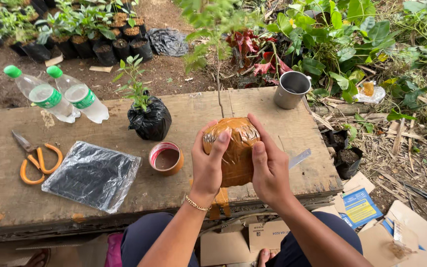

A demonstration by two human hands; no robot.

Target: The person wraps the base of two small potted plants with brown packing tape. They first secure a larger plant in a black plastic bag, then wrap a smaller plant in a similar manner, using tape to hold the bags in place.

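Both my hands hold a rounded bundle [235, 148] wrapped in glossy brown tape, just above the near edge of a wooden board table [282, 128]. My left hand [207, 165] grips its left side with the thumb pressed on top. My right hand [269, 165] cups its right side, fingers up along the wrap. A thin plant stem [219, 94] rises from the top of the bundle. A roll of brown tape [166, 158] lies on the board just left of my left hand. A strip of tape hangs below the bundle.
On the board: orange-handled scissors [38, 160], a black plastic sheet [92, 175], a seedling in a black bag [148, 116], two plastic bottles [63, 94], a metal cup [291, 89], a blade [300, 158]. Potted seedlings stand behind; cardboard and paper litter the ground at right.
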